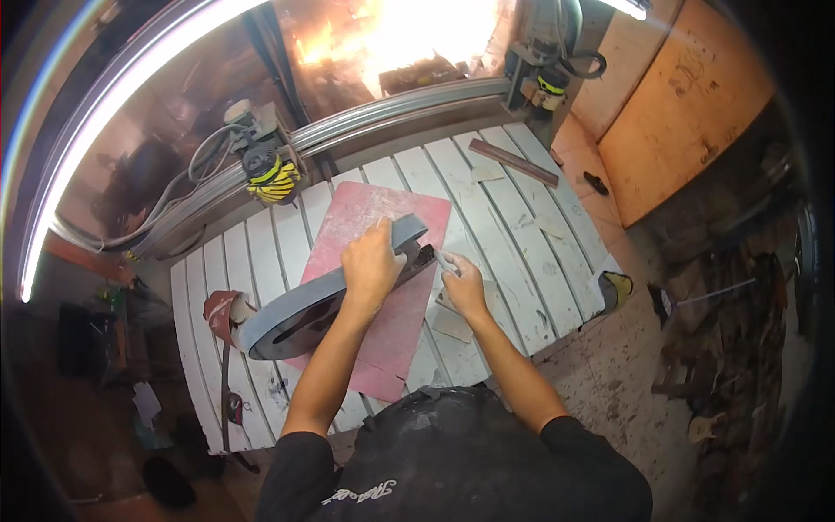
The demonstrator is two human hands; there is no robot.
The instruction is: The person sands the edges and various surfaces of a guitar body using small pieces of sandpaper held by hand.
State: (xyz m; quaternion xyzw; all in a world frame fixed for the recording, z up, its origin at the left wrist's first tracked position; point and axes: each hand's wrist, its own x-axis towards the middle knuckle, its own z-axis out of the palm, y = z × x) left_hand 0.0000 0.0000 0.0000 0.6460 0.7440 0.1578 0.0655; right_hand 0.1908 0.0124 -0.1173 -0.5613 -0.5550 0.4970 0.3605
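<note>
A long, curved grey piece (pixel 300 304) with a rounded end stands on its edge over a pink sheet (pixel 378 344) on the slatted white table. Around its upper part my left hand (pixel 372 261) is closed, with the fingers over the top edge. My right hand (pixel 464 283) pinches a small, thin grey item (pixel 444 260), whose kind I cannot make out. It meets or nearly meets the far right end of the curved piece, beside a dark, rough patch there. Pale flat scraps (pixel 452 324) lie on the table below my right hand.
A reddish-brown roll of sheet (pixel 223 315) sits at the left of the slatted table (pixel 522 287). A brown strip (pixel 513 163) lies at the far right. Behind, a metal rail (pixel 400 113) carries two yellow-and-black machine heads (pixel 274 180). An orange panel (pixel 687 113) stands right.
</note>
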